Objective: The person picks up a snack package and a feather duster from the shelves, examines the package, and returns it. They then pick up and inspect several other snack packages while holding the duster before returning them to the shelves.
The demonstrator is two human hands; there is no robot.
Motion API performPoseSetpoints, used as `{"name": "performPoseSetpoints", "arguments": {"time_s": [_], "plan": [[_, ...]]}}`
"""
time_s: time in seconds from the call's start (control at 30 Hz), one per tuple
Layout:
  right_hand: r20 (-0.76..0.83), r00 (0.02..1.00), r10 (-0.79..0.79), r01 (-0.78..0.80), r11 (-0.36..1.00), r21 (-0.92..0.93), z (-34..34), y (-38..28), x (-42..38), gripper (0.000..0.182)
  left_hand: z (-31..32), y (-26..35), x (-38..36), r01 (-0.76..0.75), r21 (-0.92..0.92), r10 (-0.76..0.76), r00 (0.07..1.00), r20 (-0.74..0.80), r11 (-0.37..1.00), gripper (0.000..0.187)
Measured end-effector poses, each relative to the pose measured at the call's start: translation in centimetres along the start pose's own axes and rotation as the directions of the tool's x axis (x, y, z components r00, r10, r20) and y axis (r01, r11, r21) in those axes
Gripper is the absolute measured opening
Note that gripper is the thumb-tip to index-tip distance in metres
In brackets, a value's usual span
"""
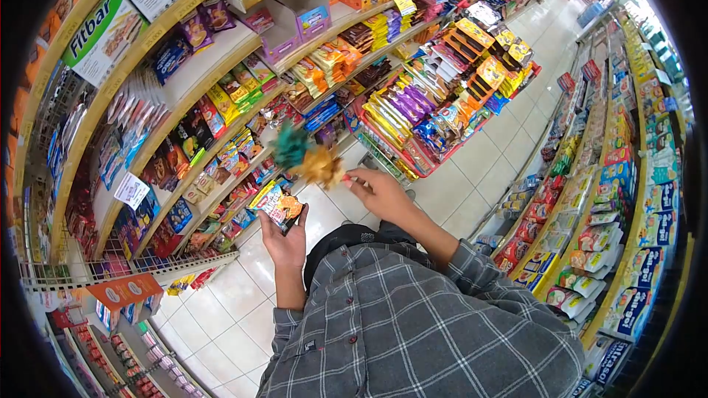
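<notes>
My left hand [285,239] holds a small snack packet [274,203] with an orange and white print, fingers wrapped round its lower part, close to the snack shelf. To its right and a little higher, my right hand [375,193] pinches the handle of a feather duster [316,164]. The duster's head is smeared by motion, green at one end and golden brown nearer my fingers. It is beside the lower shelf edge, and whether it touches any packets I cannot tell.
Curved shelves [193,93] of snacks and bars rise on the left. Ahead stands a display rack [410,107] full of packets. More stocked shelves [599,250] line the right. White floor tiles [240,280] show around my feet.
</notes>
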State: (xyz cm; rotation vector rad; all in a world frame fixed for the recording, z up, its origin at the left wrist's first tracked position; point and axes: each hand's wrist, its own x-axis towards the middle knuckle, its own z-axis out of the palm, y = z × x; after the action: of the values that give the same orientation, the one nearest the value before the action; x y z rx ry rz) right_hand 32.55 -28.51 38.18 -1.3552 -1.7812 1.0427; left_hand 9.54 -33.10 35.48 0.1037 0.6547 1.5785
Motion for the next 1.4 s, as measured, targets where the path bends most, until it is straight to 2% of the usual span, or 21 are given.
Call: {"name": "performPoseSetpoints", "arguments": {"time_s": [0.1,0.13,0.2,0.33,0.43,0.53,0.6,0.67,0.77,0.8,0.9,1.0,1.03,1.07,1.13,1.17,1.2,1.27,1.33,1.37,1.4], "plan": [[0.252,0.955,-0.158,0.153,0.987,0.037,0.1,-3.6,-1.4,0.025,-2.9,-0.2,0.9,0.038,-0.002,-0.038,0.998,0.050,0.999,0.045],[0.228,0.957,-0.177,0.183,0.983,-0.005,0.5,-3.1,-1.3,0.024,-4.3,0.0,0.6,0.112,-0.087,-0.086,0.963,0.255,0.990,0.043],[0.195,0.955,-0.224,0.244,0.966,-0.081,2.0,-0.5,-1.0,0.024,-2.4,-0.1,0.6,0.015,-0.069,-0.014,1.000,0.017,0.997,0.048],[0.015,0.994,0.109,-0.109,0.994,-0.011,1.6,2.4,1.5,0.027,-1.1,0.4,-0.1,-0.026,0.001,0.026,1.000,0.010,1.000,0.051],[0.045,0.996,0.075,-0.080,0.988,0.135,2.9,1.6,1.4,0.034,-0.9,-0.1,0.3,0.000,0.063,0.001,1.000,-0.006,0.998,0.050],[0.226,0.965,0.130,-0.219,0.875,0.432,5.1,0.5,1.4,0.040,-0.1,-0.8,0.4,0.090,0.191,-0.098,0.995,0.032,0.977,0.049],[0.209,0.966,0.149,-0.225,0.884,0.411,5.2,0.6,1.8,0.037,-0.3,-1.3,0.6,0.113,0.283,-0.132,0.990,0.047,0.952,0.048],[0.197,0.966,0.166,-0.233,0.890,0.392,5.5,0.7,2.2,0.034,-1.3,-1.9,1.1,0.057,0.447,-0.063,0.998,-0.002,0.893,0.050],[0.076,0.979,0.190,-0.202,0.956,0.214,4.5,-0.2,2.7,0.030,0.3,-1.3,0.1,0.009,0.590,-0.030,0.999,0.026,0.808,0.057],[0.049,0.979,0.196,-0.201,0.967,0.158,4.3,-0.7,2.8,0.030,0.9,-1.3,0.0,0.033,0.519,-0.056,0.998,0.029,0.854,0.058],[0.153,0.981,-0.118,0.085,0.975,0.207,5.3,-3.6,1.8,0.034,0.8,-1.7,0.5,0.162,0.309,-0.181,0.983,0.032,0.937,0.066],[0.377,0.918,-0.123,0.018,0.963,0.270,5.0,-6.3,0.7,0.028,-3.1,-2.0,1.7,0.152,0.047,-0.159,0.943,0.293,0.987,0.067],[0.420,0.885,-0.202,0.118,0.969,0.218,4.5,-6.4,0.7,0.026,-3.5,-1.2,1.6,0.108,0.091,-0.135,0.913,0.386,0.990,0.067],[0.385,0.890,-0.244,0.182,0.964,0.192,4.3,-6.0,0.6,0.026,-4.8,-0.2,3.3,0.301,-0.122,-0.236,0.895,0.379,0.946,0.061],[0.306,0.891,-0.335,0.308,0.942,0.134,3.8,-4.9,0.5,0.026,-6.4,-0.9,3.0,0.290,-0.418,0.025,0.796,0.604,0.861,0.059],[0.254,0.920,-0.300,0.297,0.954,0.052,3.5,-3.8,0.9,0.025,-6.3,0.0,2.7,0.108,-0.144,-0.062,0.954,0.294,0.984,0.053],[0.259,0.949,-0.180,0.196,0.980,-0.035,2.5,-3.2,1.6,0.024,-2.1,1.5,1.8,0.077,-0.102,-0.062,0.988,0.141,0.992,0.050],[0.186,0.982,-0.011,0.036,0.991,-0.131,0.8,-2.0,3.0,0.024,-1.5,1.5,2.3,0.051,-0.173,-0.055,0.998,-0.022,0.984,0.047],[0.057,0.995,0.077,-0.069,0.989,-0.130,0.1,-1.8,4.4,0.024,-1.3,1.4,2.3,0.061,-0.177,-0.073,0.996,-0.061,0.982,0.050],[0.054,0.993,0.108,-0.102,0.989,-0.102,-0.1,-2.0,4.4,0.024,-1.5,1.4,2.5,0.059,-0.178,-0.070,0.996,-0.059,0.982,0.050],[0.114,0.993,0.030,-0.019,0.995,-0.098,0.1,-2.7,4.0,0.024,-1.9,1.4,2.6,0.059,-0.175,-0.070,0.996,-0.057,0.983,0.050]]}}
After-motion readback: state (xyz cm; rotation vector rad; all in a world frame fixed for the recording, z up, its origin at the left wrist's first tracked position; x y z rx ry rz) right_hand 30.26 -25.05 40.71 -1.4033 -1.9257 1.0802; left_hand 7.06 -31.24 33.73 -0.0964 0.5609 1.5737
